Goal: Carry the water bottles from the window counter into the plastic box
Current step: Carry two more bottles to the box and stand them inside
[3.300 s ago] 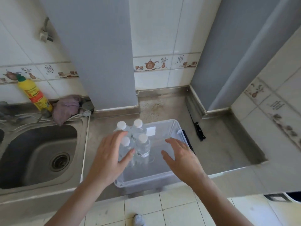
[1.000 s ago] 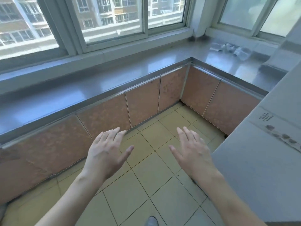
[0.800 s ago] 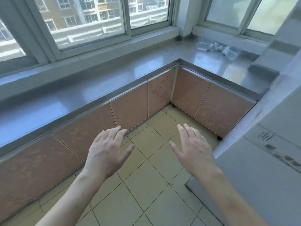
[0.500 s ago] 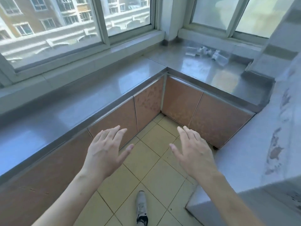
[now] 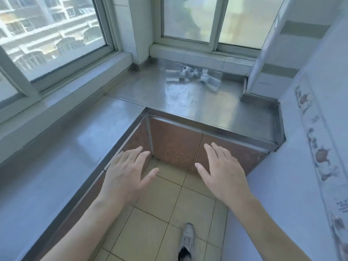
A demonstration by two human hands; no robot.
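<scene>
Water bottles (image 5: 194, 77) are lying on their sides in a loose cluster on the steel worktop (image 5: 207, 108), at its far side, close beneath the frosted window (image 5: 212, 17). They are clear with white caps; blur is making an exact count impossible. The stretch of worktop on the near side of the bottles is reflecting daylight. Its front edge is running above brown cabinet doors (image 5: 175, 144), and a second run of worktop is stretching away to the left of the bottles under a larger window (image 5: 50, 32) that is showing buildings outside.

Well on the near side of the bottles, over the tiled floor (image 5: 160, 213), both hands are hovering palm down. The left hand (image 5: 126, 178) is spreading its fingers, its grip wide and holding nothing. The right hand (image 5: 224, 172) is doing the same, grip wide, nothing in it. Neither hand is touching the worktop or the bottles. Below the hands, one pale shoe (image 5: 186, 240) is standing on the floor. To the right of the bottles, a pale tiled wall (image 5: 305, 157) is carrying a strip of teapot pictures.
</scene>
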